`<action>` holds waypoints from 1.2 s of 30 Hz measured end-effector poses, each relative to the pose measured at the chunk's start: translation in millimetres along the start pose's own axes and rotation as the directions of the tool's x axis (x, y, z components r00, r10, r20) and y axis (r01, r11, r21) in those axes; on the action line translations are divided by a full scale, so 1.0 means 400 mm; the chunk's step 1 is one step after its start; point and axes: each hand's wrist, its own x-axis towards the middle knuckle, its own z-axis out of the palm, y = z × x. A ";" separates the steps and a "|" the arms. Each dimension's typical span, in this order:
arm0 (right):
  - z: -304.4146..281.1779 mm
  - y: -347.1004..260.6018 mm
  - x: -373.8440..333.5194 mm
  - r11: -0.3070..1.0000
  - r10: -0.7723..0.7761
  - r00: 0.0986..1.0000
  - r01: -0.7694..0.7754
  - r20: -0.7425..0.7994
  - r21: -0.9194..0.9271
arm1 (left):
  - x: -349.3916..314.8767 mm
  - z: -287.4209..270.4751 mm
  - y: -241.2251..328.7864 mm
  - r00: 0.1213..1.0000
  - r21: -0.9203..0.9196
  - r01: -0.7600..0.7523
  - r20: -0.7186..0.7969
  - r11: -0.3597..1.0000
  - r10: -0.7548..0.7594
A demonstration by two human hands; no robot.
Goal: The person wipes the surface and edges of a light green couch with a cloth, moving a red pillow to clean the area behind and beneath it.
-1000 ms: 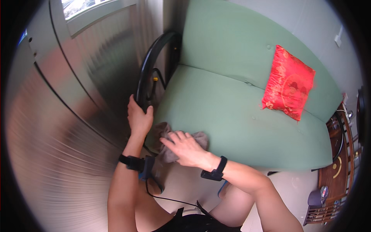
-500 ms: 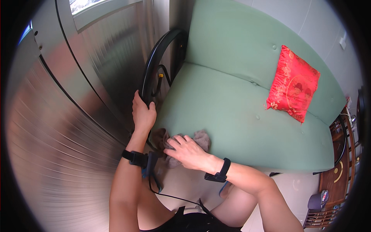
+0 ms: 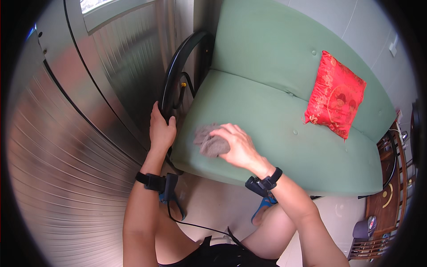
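Note:
My left hand [image 3: 162,129] is closed round the black tubular armrest [image 3: 171,73] at the left end of a green sofa [image 3: 258,107]. A bunched grey-brown cloth [image 3: 211,141] is in my right hand [image 3: 238,144], over the front left part of the seat. The fingers curl on the cloth's right side, and the palm hides part of it. Whether the cloth touches the seat I cannot tell.
A red patterned cushion [image 3: 337,95] leans on the sofa's back at right. Close on my left stands a ribbed metal door [image 3: 89,155]. Dark wooden furniture [image 3: 384,207] is at far right. A cable [image 3: 195,225] hangs from my left wrist strap, above my lap.
My right hand has lifted the cloth from the seat's front edge and moved it up and inward over the seat. My left hand stays on the armrest.

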 end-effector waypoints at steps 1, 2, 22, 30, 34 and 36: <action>0.001 0.013 0.004 1.000 -0.003 1.000 0.003 -0.001 -0.001 | 0.001 -0.004 0.002 1.000 0.000 0.010 0.011 1.000 -0.010; 0.003 0.026 0.007 0.998 0.060 0.998 -0.060 -0.025 -0.018 | 0.000 -0.004 -0.002 1.000 0.000 0.009 0.008 1.000 -0.009; 0.024 0.053 0.079 0.942 0.317 0.896 -0.261 0.312 -0.209 | -0.010 -0.017 -0.016 0.997 0.038 -0.081 0.000 0.996 0.081; 0.028 -0.016 0.159 0.990 0.125 0.972 -0.136 0.198 0.044 | 0.002 -0.011 0.009 0.998 -0.041 0.043 0.053 0.998 -0.040; 0.137 0.038 0.193 0.983 0.076 0.997 -0.080 -0.033 -0.165 | 0.005 -0.009 -0.008 0.995 -0.086 0.053 0.094 0.995 -0.045; 0.182 0.039 0.206 0.904 0.263 0.959 -0.207 0.106 -0.375 | 0.004 -0.002 -0.022 0.994 -0.093 -0.031 0.101 0.995 0.040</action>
